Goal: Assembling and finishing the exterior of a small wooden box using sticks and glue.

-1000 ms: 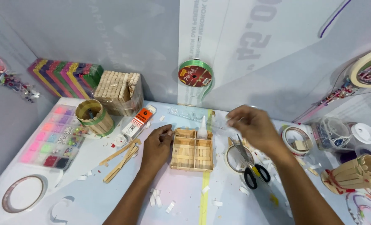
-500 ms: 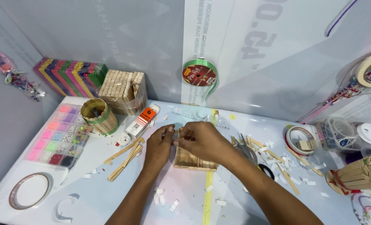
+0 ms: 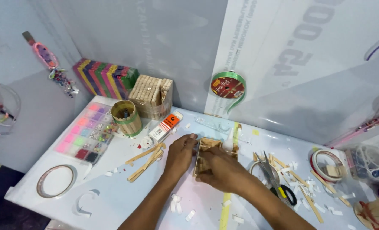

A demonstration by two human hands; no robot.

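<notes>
Both hands are on a small open box built from pale wooden craft sticks, which sits near the middle of the pale blue surface. The left hand presses its fingertips against the box's left wall, its grip closed lightly on that edge. The right hand lies over the front and right side, fingers curled around the box, so most of the front wall is hidden.

The box already has a floor and standing walls, so the shell looks largely built; whether the covered wall is finished I cannot tell. No lid shows on it.

Several loose wooden craft sticks lie just left of the left hand, unused. More cut stick pieces and white scraps are scattered to the right, beside black-and-yellow-handled scissors. An orange-and-white glue tube lies beyond the box, near a round stick-walled cup banded in green.
</notes>
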